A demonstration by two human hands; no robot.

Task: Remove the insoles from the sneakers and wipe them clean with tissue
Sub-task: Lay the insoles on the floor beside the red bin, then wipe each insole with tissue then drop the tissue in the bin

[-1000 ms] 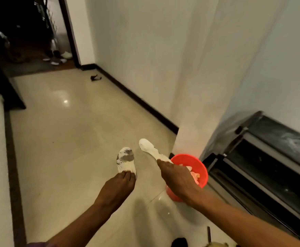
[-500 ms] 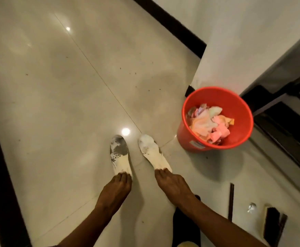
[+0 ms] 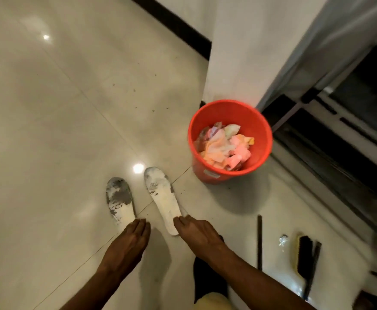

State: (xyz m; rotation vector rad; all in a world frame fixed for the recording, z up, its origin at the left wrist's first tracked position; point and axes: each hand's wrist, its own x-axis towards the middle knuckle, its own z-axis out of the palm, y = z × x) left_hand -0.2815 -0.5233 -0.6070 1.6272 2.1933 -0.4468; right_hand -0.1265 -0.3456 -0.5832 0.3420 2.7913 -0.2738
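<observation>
Two white insoles with grey dirt stains at the toe ends point away from me over the pale tiled floor. My left hand (image 3: 127,245) grips the heel end of the left insole (image 3: 119,200), which carries the larger dark patch. My right hand (image 3: 198,236) grips the heel end of the right insole (image 3: 163,198). Both hands are seen from the back, so the fingers under the insoles are hidden. I cannot tell whether the insoles touch the floor. No tissue is in either hand.
A red bucket (image 3: 205,173) with crumpled pink and orange scraps stands right of the insoles by a wall corner. A black rod (image 3: 259,242), a small crumpled wad (image 3: 282,240) and a brush (image 3: 303,258) lie at lower right. A dark object (image 3: 207,280) sits under my right forearm.
My view has tilted down from the hallway to the floor. Both insoles have come lower and now lie side by side, with the red bucket seen from above.
</observation>
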